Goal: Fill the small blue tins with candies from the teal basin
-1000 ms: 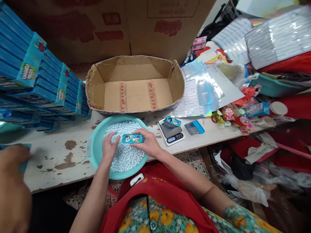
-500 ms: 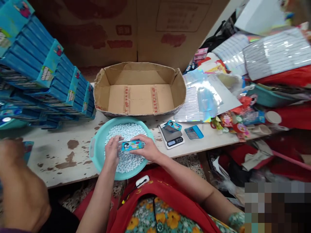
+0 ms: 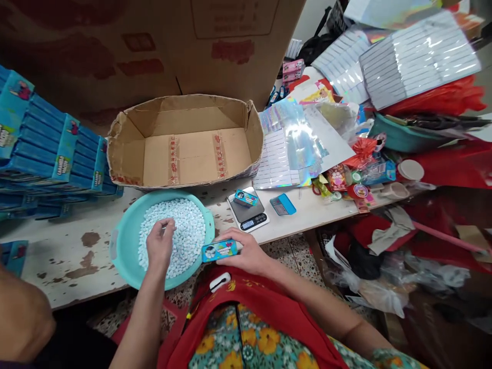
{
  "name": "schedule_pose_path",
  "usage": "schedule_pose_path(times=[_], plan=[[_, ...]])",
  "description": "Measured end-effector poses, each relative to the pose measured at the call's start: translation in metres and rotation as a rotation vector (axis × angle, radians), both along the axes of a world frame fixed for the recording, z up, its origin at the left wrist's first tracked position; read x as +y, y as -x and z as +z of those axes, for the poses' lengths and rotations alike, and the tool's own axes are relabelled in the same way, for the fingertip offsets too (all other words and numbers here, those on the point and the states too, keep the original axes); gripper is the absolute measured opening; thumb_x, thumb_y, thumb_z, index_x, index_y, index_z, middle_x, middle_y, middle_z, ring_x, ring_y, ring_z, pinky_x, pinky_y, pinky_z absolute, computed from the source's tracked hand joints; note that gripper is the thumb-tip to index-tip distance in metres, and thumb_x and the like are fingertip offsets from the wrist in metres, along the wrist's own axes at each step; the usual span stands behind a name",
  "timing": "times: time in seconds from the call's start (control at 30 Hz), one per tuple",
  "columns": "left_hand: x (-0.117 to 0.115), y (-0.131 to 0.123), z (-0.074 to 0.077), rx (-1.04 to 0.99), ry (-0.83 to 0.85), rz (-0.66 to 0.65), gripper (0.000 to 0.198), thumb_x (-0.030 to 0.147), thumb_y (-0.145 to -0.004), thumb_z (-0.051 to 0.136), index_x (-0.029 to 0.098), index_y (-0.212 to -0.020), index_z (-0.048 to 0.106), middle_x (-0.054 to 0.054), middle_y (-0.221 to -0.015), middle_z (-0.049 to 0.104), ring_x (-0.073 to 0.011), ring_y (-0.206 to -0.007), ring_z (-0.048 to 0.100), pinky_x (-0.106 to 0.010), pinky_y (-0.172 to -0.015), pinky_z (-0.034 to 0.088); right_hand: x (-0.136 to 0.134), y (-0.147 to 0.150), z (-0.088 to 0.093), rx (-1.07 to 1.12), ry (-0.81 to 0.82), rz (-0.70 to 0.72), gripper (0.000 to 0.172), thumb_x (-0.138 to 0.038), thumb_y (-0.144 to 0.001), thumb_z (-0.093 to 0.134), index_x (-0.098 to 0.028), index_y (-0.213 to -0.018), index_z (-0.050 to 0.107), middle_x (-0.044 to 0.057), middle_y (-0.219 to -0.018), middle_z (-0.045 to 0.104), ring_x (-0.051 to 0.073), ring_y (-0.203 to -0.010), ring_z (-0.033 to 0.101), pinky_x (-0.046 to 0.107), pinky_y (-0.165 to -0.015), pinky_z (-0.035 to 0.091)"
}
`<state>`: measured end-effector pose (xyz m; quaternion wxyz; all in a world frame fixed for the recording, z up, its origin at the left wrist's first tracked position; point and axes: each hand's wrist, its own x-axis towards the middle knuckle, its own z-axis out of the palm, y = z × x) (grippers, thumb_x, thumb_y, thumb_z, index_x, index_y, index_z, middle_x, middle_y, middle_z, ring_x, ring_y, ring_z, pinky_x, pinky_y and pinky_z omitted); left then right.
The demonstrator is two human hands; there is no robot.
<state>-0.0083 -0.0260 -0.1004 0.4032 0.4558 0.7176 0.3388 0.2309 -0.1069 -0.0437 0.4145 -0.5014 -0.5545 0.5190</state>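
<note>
My right hand [image 3: 246, 252] grips a small blue printed box [image 3: 220, 250] at its right end, over the near right rim of a turquoise basin [image 3: 128, 256]. Small white tablets [image 3: 188, 225] cover the bottom of the basin. Above them is my left hand [image 3: 159, 243], its thumb and fingers drawn together; whatever they hold is too small to make out. Right of the basin, a similar blue box [image 3: 246, 198] lies on a digital kitchen scale [image 3: 253, 222] with a lit display. A flat blue and grey piece [image 3: 283, 205] rests beside the scale.
Behind the basin sits an open cardboard box [image 3: 192, 154]. Stacked blue display cartons [image 3: 46, 148] stand at left, near another person's arm [image 3: 23, 312]. Shiny printed sheets [image 3: 292, 138], wrappers and a teal basin [image 3: 407, 136] crowd the right side.
The view has shifted right. My left hand has come away from the blue box and is over the tablets. My right hand has carried the box toward the basin's near right rim.
</note>
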Motion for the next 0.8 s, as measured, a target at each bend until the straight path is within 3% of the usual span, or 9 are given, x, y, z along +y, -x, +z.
schedule_pose_path(times=[0.1, 0.2, 0.3, 0.33, 0.4, 0.47, 0.53, 0.67, 0.8], plan=[[0.006, -0.048, 0.01, 0.062, -0.06, -0.216, 0.029, 0.043, -0.08, 0.056, 0.02, -0.095, 0.063, -0.005, -0.095, 0.066, -0.0203, -0.085, 0.062, -0.033, -0.079, 0.05, -0.025, -0.045, -0.011, -0.057, 0.07, -0.071, 0.035, -0.029, -0.065, 0.078, -0.022, -0.098, 0.065, 0.003, -0.098, 0.064, 0.018, -0.091, 0.062, 0.032, -0.083, 0.048], [0.021, -0.104, 0.013, 0.148, -0.157, -0.591, 0.028, 0.034, -0.082, 0.053, 0.022, -0.106, 0.061, -0.006, -0.111, 0.062, -0.0207, -0.097, 0.059, -0.036, -0.089, 0.046, -0.044, -0.084, -0.026, -0.142, 0.151, -0.194, 0.031, -0.027, -0.068, 0.074, -0.022, -0.097, 0.064, 0.003, -0.096, 0.064, 0.019, -0.09, 0.061, 0.033, -0.082, 0.049], [0.042, -0.153, 0.006, 0.299, -0.285, -0.971, 0.048, 0.02, -0.079, 0.056, 0.025, -0.127, 0.05, -0.007, -0.135, 0.047, -0.0242, -0.125, 0.042, -0.042, -0.104, 0.035, -0.05, -0.114, -0.039, -0.165, 0.207, -0.317, 0.032, -0.028, -0.069, 0.073, -0.021, -0.098, 0.062, 0.004, -0.095, 0.063, 0.02, -0.087, 0.061, 0.034, -0.079, 0.049], [0.048, -0.166, 0.002, 0.342, -0.299, -1.062, 0.053, 0.017, -0.077, 0.056, 0.026, -0.129, 0.048, -0.007, -0.138, 0.045, -0.0245, -0.129, 0.038, -0.042, -0.106, 0.033, -0.05, -0.121, -0.042, -0.172, 0.214, -0.358, 0.033, -0.028, -0.069, 0.073, -0.021, -0.098, 0.061, 0.004, -0.096, 0.063, 0.02, -0.087, 0.061, 0.035, -0.079, 0.049], [0.059, -0.183, -0.006, 0.387, -0.274, -1.177, 0.049, 0.014, -0.077, 0.055, 0.026, -0.125, 0.051, -0.007, -0.132, 0.049, -0.0238, -0.123, 0.043, -0.04, -0.102, 0.036, -0.044, -0.132, -0.047, -0.183, 0.214, -0.438, 0.035, -0.031, -0.068, 0.074, -0.021, -0.099, 0.061, 0.004, -0.097, 0.063, 0.021, -0.087, 0.061, 0.036, -0.08, 0.049], [0.064, -0.188, -0.009, 0.408, -0.227, -1.165, 0.039, 0.017, -0.079, 0.055, 0.024, -0.117, 0.055, -0.007, -0.119, 0.056, -0.0224, -0.11, 0.052, -0.035, -0.093, 0.042, -0.031, -0.137, -0.052, -0.162, 0.194, -0.514, 0.037, -0.034, -0.068, 0.074, -0.02, -0.099, 0.06, 0.004, -0.096, 0.062, 0.02, -0.086, 0.061, 0.037, -0.08, 0.05], [0.062, -0.179, -0.004, 0.42, -0.213, -1.003, 0.034, 0.025, -0.08, 0.058, 0.023, -0.114, 0.056, -0.007, -0.111, 0.057, -0.0217, -0.101, 0.055, -0.033, -0.086, 0.044, -0.013, -0.136, -0.06, -0.133, 0.156, -0.572, 0.039, -0.035, -0.069, 0.074, -0.019, -0.101, 0.059, 0.005, -0.095, 0.063, 0.02, -0.086, 0.061, 0.037, -0.081, 0.05], [0.046, -0.14, 0.025, 0.349, -0.281, -0.587, 0.038, 0.036, -0.077, 0.064, 0.02, -0.11, 0.056, -0.005, -0.105, 0.058, -0.021, -0.099, 0.056, -0.032, -0.086, 0.043, 0.031, -0.123, -0.088, -0.197, 0.034, -0.54, 0.039, -0.037, -0.071, 0.071, -0.018, -0.103, 0.059, 0.007, -0.1, 0.063, 0.022, -0.094, 0.06, 0.039, -0.087, 0.048], [0.025, -0.105, 0.051, 0.144, -0.19, -0.376, 0.043, 0.038, -0.075, 0.065, 0.021, -0.114, 0.056, -0.003, -0.103, 0.061, -0.0186, -0.094, 0.057, -0.031, -0.086, 0.043, 0.062, -0.105, -0.097, -0.308, -0.098, -0.425, 0.04, -0.039, -0.075, 0.067, -0.017, -0.107, 0.058, 0.01, -0.109, 0.062, 0.023, -0.104, 0.058, 0.042, -0.095, 0.045]])
